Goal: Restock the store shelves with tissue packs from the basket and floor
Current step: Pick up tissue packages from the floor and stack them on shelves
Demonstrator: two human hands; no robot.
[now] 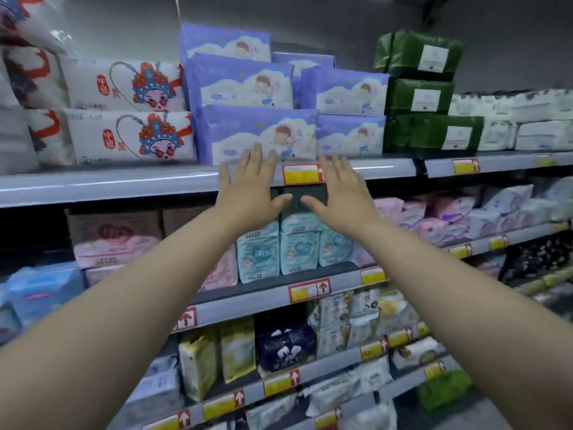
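Note:
Purple tissue packs are stacked on the top shelf [108, 184]; the lowest front pack [248, 131] lies at the shelf edge. My left hand [248, 187] is raised in front of that edge, fingers spread, its fingertips reaching the bottom of this pack. My right hand [341, 190] is spread beside it, over the yellow price tag [302, 174] and just below a second stack of purple packs [350, 135]. Neither hand holds anything. No basket or floor shows.
White packs with an opera-face print [130, 138] sit left of the purple ones, dark green packs [431, 131] to the right. Light blue packs [279, 252] and pink packs fill the shelf below. Lower shelves hold several mixed packs.

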